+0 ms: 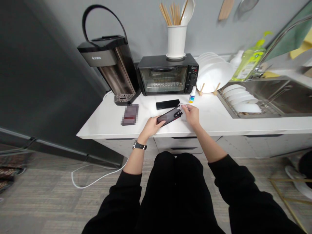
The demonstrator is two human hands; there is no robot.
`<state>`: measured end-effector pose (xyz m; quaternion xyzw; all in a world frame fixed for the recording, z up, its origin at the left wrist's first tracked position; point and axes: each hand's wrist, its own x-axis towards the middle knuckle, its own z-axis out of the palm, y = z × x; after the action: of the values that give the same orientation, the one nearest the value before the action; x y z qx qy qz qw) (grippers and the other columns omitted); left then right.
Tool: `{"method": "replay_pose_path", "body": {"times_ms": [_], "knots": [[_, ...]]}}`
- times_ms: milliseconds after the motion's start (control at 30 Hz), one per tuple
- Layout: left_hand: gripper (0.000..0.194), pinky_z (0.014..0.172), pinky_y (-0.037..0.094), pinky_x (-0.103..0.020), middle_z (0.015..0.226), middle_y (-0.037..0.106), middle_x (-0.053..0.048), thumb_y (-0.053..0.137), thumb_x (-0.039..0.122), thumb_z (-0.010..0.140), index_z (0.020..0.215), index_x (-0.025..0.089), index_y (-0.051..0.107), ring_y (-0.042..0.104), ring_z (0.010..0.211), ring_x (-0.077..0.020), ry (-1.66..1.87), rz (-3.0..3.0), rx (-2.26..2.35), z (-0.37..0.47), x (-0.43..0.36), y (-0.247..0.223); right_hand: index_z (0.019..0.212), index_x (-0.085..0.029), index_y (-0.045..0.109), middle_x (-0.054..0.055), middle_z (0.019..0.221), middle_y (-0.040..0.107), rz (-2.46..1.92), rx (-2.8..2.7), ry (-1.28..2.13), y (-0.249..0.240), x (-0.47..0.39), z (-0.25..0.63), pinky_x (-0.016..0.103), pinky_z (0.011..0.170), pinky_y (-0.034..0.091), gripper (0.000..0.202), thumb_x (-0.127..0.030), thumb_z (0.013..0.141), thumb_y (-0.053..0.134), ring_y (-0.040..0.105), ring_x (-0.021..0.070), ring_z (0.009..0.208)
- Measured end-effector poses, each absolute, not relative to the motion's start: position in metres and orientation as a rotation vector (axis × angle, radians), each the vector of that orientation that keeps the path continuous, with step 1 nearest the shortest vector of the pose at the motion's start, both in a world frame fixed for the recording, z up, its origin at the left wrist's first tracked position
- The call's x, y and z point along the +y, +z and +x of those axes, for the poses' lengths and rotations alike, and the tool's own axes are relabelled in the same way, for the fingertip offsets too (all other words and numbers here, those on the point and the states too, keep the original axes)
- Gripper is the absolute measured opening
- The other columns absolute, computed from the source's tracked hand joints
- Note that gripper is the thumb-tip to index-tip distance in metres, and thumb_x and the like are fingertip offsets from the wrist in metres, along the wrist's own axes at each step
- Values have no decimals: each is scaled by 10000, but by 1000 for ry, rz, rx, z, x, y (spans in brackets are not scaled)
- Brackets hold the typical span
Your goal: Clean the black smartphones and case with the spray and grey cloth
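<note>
My left hand (151, 126) grips the lower end of a dark, see-through phone case (168, 117) with camera holes, held tilted just above the counter. My right hand (191, 114) pinches a crumpled white wipe (183, 109) against the case's camera end. Right behind the case, a black phone (165, 104) lies flat on the counter. A small spray bottle (192, 95) with a white top and a blue and yellow label stands beyond my right hand. To the left of my left hand lies a blurred-out dark rectangular thing (130, 113).
On the white counter (107, 125), a water dispenser (114, 65) stands left of a toaster oven (168, 76). A white utensil holder (176, 42) tops the oven. White plates (214, 76) fill a rack beside the sink (275, 97). A white cable (97, 179) loops across the floor.
</note>
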<state>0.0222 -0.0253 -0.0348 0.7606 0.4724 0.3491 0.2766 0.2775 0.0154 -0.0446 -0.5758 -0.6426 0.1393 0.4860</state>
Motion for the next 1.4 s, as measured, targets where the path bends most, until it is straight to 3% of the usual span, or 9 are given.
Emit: {"method": "replay_pose_path", "body": {"times_ms": [100, 300, 500, 767, 900, 1033, 1133, 1300, 1400], "knots": [[466, 1007, 585, -418, 1231, 800, -97, 701, 404, 920, 1303, 141, 737, 757, 1083, -289, 980, 1893, 1153, 22, -25, -34, 685, -207, 615, 14, 609, 550, -1412, -1584, 347, -45, 16, 277, 304, 654, 376, 562, -622, 1019, 436, 475, 173, 621], [602, 1145, 541, -472, 1320, 761, -155, 799, 467, 847, 1326, 115, 706, 729, 1244, -311, 1058, 1594, 985, 21, -24, -35, 927, -193, 683, 25, 804, 661, -1329, -1690, 389, -40, 15, 275, 278, 694, 413, 480, -599, 1014, 443, 545, 180, 737], [690, 768, 667, -353, 1303, 762, -186, 840, 503, 812, 1361, 117, 680, 760, 1162, -345, 941, 1520, 1021, 15, -27, -30, 553, -240, 470, 12, 524, 440, -1460, -1603, 295, -45, 14, 275, 323, 606, 285, 638, -650, 1034, 383, 401, 164, 563], [671, 539, 583, -242, 1268, 778, -174, 827, 510, 827, 1356, 118, 698, 774, 1085, -327, 901, 1548, 1085, 14, -29, -28, 844, -199, 687, 49, 714, 649, -1360, -1709, 270, -42, 12, 273, 302, 655, 356, 583, -635, 1052, 363, 527, 180, 649], [622, 728, 644, -313, 1267, 783, -160, 840, 506, 824, 1299, 122, 724, 766, 1131, -326, 873, 1553, 989, 15, -27, -31, 597, -223, 553, 45, 557, 532, -1502, -1665, 225, -45, 13, 274, 329, 611, 278, 649, -670, 1038, 388, 429, 174, 561], [606, 1015, 604, -406, 1299, 768, -169, 840, 495, 832, 1283, 106, 726, 736, 1214, -324, 969, 1558, 976, 14, -26, -35, 791, -213, 654, 61, 666, 611, -1452, -1766, 204, -44, 13, 273, 322, 643, 312, 540, -571, 1061, 354, 493, 194, 621], [608, 1051, 585, -426, 1314, 759, -180, 841, 492, 830, 1276, 94, 728, 736, 1212, -328, 980, 1577, 982, 13, -25, -35, 876, -204, 674, 40, 708, 626, -1316, -1791, 276, -43, 12, 273, 297, 661, 358, 541, -586, 1065, 340, 529, 183, 661], [567, 1065, 581, -423, 1286, 778, -145, 827, 489, 843, 1264, 118, 750, 748, 1188, -310, 861, 1648, 889, 12, -26, -31, 575, -220, 555, 28, 523, 509, -1506, -1675, 252, -46, 13, 274, 313, 584, 309, 685, -695, 1037, 383, 451, 168, 541], [576, 1056, 583, -419, 1300, 770, -158, 822, 490, 846, 1270, 108, 746, 746, 1189, -314, 892, 1636, 919, 12, -25, -32, 751, -196, 706, 92, 660, 669, -1482, -1733, 211, -46, 14, 272, 328, 645, 391, 627, -614, 1064, 359, 589, 224, 635]]}}
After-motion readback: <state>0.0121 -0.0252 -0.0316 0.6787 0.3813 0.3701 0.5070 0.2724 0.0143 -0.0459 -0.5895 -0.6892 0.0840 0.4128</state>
